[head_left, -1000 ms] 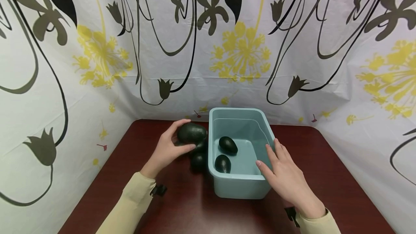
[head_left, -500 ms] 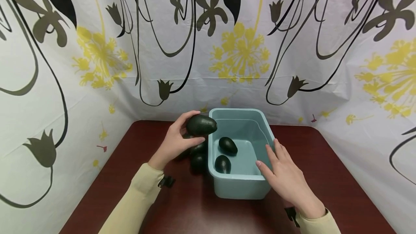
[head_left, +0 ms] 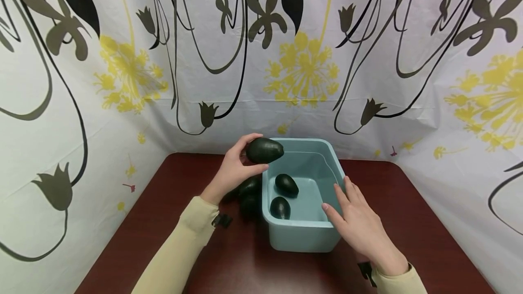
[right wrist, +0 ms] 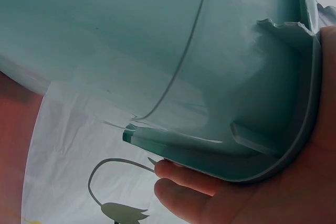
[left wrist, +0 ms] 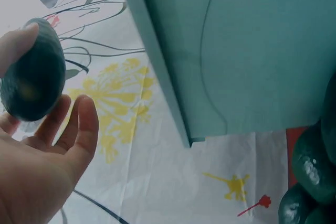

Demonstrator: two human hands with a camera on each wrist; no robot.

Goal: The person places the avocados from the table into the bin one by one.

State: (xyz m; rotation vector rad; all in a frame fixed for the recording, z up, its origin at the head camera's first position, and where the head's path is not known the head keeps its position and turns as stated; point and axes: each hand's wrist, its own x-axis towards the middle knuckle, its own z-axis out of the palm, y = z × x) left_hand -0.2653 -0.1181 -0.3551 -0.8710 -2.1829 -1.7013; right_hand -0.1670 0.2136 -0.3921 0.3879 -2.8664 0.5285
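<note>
Gripping avocado (head_left: 264, 150): left hand (head_left: 232, 169), near blue bin (head_left: 302, 238); right hand (head_left: 361, 225), fingers extended, touching bin's right side.

The bin's (right wrist: 131, 35) teal outer wall fills most of the right wrist view, crossed by one thin curved line, with short ribs (right wrist: 254, 139) beneath its rim (right wrist: 310, 98). The right grip (right wrist: 278, 195) rests against the outside of the rim, two fingertips (right wrist: 176, 190) showing just under the bin. Left of the bin is red-brown table (right wrist: 16, 129); below the bin, white cloth (right wrist: 65, 150) bears a green tulip print (right wrist: 123, 212) on a curved stem
</note>
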